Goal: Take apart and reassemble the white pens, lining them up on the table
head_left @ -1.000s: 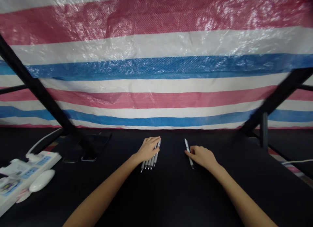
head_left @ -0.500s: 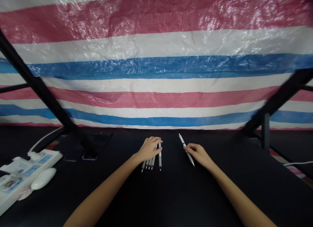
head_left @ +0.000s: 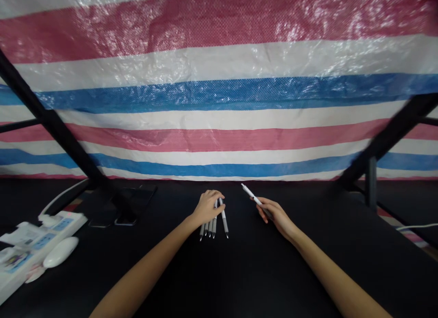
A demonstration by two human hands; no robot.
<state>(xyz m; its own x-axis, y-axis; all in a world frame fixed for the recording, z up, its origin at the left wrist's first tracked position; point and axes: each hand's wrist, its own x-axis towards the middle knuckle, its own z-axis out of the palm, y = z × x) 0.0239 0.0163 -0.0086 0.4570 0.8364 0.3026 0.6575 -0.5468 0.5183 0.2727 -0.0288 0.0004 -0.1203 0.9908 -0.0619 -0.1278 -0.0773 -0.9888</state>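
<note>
My left hand [head_left: 208, 207] rests over several white and grey pens [head_left: 210, 229] lying side by side on the black table [head_left: 239, 272]. Its fingers cover their upper ends. One more pen [head_left: 224, 220] lies slightly apart on the right of that group, tilted, with its top by my left fingertips. To the right, my right hand [head_left: 273, 213] is closed on a white pen [head_left: 251, 195], whose white end points up and to the left. The lower part of this pen is partly hidden in the hand.
A white power strip [head_left: 41, 245] and a white mouse [head_left: 60, 252] are at the left. Dark flat devices [head_left: 126, 217] lie near the left black stand leg [head_left: 75, 149]. Another black leg [head_left: 379, 144] stands at right, before a striped sheet [head_left: 219, 140].
My right hand has turned and its pen now tilts further left, its lower tip now hidden. The separate pen by my left hand has become more slanted, its tip swinging right.
</note>
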